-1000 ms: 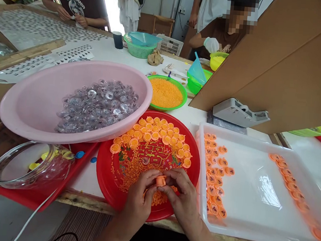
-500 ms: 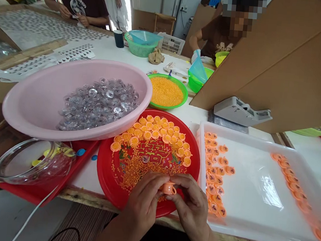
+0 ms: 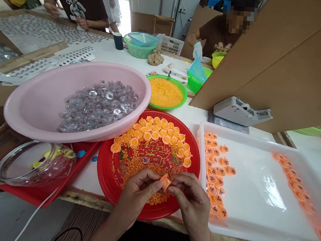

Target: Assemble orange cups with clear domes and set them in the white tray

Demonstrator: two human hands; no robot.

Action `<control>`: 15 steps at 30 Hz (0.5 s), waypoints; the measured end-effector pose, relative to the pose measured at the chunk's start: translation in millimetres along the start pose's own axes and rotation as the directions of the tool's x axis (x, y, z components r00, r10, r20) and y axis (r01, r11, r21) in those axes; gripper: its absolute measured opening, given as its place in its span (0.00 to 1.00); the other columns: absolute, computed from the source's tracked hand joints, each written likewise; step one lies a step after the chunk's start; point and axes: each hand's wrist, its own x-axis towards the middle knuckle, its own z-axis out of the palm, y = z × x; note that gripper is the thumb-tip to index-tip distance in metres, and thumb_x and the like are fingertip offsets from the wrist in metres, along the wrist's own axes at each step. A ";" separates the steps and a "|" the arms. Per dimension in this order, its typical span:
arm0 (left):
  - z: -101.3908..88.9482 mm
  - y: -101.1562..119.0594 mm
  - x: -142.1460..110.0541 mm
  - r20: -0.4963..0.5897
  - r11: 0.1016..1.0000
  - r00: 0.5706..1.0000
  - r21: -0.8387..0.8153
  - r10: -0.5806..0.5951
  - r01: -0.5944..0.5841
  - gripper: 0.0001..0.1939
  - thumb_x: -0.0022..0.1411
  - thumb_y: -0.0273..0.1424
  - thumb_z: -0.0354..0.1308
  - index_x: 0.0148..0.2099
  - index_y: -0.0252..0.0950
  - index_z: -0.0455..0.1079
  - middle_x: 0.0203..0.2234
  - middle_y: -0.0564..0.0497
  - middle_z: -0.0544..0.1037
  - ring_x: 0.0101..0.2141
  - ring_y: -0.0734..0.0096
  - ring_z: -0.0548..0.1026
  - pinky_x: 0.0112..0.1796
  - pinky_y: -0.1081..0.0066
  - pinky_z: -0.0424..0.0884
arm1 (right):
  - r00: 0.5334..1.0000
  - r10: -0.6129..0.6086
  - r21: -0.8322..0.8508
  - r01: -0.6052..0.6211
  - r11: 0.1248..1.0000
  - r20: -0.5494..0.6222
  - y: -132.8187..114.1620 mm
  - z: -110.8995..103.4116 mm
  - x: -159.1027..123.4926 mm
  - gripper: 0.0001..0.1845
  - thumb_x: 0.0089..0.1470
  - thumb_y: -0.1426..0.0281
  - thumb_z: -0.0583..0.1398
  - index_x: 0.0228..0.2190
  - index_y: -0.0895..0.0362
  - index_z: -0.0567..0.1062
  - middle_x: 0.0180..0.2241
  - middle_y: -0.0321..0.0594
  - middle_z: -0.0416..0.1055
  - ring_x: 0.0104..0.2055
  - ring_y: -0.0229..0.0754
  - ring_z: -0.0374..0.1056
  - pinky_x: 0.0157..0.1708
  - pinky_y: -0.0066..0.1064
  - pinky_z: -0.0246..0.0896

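Over the near part of a round red tray, my left hand and my right hand both pinch one small orange plastic cup. The cup is tilted on its side, and fingertips cover part of it. Several similar orange cups filled with yellow-orange beads stand in an arc along the tray's far side. Loose orange beads are scattered over the tray's middle and below my hands.
A pink basin of clear round pieces overlaps the tray's far left edge. Behind is a green bowl of orange beads. A white tray at right holds orange cups in rows. A tape dispenser stands by a cardboard panel. Two people work across the table.
The orange cup has been turned between my fingers, from fairly level to tilted. My left thumb now lies along it. Across the table, a co-worker's gloved hand has shifted slightly.
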 end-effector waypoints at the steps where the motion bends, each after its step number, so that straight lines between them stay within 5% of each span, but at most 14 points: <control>1: 1.1 0.3 0.4 -0.030 1.000 0.999 -0.023 -0.015 0.014 0.05 0.57 0.32 0.62 0.33 0.37 0.74 0.28 0.52 0.79 0.33 0.70 0.75 0.38 0.73 0.70 | 1.000 -0.021 -0.030 0.022 0.999 0.020 -0.1 -0.8 -0.7 0.09 0.53 0.73 0.64 0.38 0.50 0.75 0.34 0.40 0.72 0.35 0.42 0.70 0.33 0.32 0.68; 7: 10.1 -0.3 1.1 -0.068 0.985 0.995 -0.160 -0.078 0.066 0.05 0.56 0.32 0.64 0.30 0.36 0.74 0.26 0.54 0.78 0.33 0.71 0.76 0.39 0.73 0.71 | 0.986 -0.162 -0.240 0.165 0.957 0.032 -5.3 -2.0 -7.6 0.18 0.54 0.74 0.63 0.46 0.51 0.71 0.36 0.39 0.73 0.36 0.41 0.70 0.36 0.33 0.68; 11: 4.7 -2.1 1.7 0.047 0.978 0.993 -0.171 -0.110 0.116 0.14 0.56 0.29 0.64 0.46 0.40 0.75 0.41 0.50 0.80 0.44 0.67 0.75 0.46 0.69 0.70 | 0.986 -0.145 -0.235 0.161 0.959 0.084 -9.9 -3.8 -8.5 0.16 0.53 0.75 0.63 0.44 0.51 0.72 0.33 0.36 0.73 0.33 0.39 0.70 0.35 0.31 0.68; 15: 1.4 -2.3 -1.2 0.070 0.993 0.997 -0.102 -0.044 0.051 0.15 0.53 0.25 0.64 0.45 0.41 0.76 0.40 0.50 0.80 0.43 0.65 0.76 0.45 0.69 0.72 | 0.992 -0.095 -0.208 0.111 0.972 0.082 -8.7 -6.1 -9.9 0.14 0.53 0.73 0.63 0.43 0.50 0.73 0.31 0.34 0.73 0.31 0.38 0.70 0.32 0.28 0.67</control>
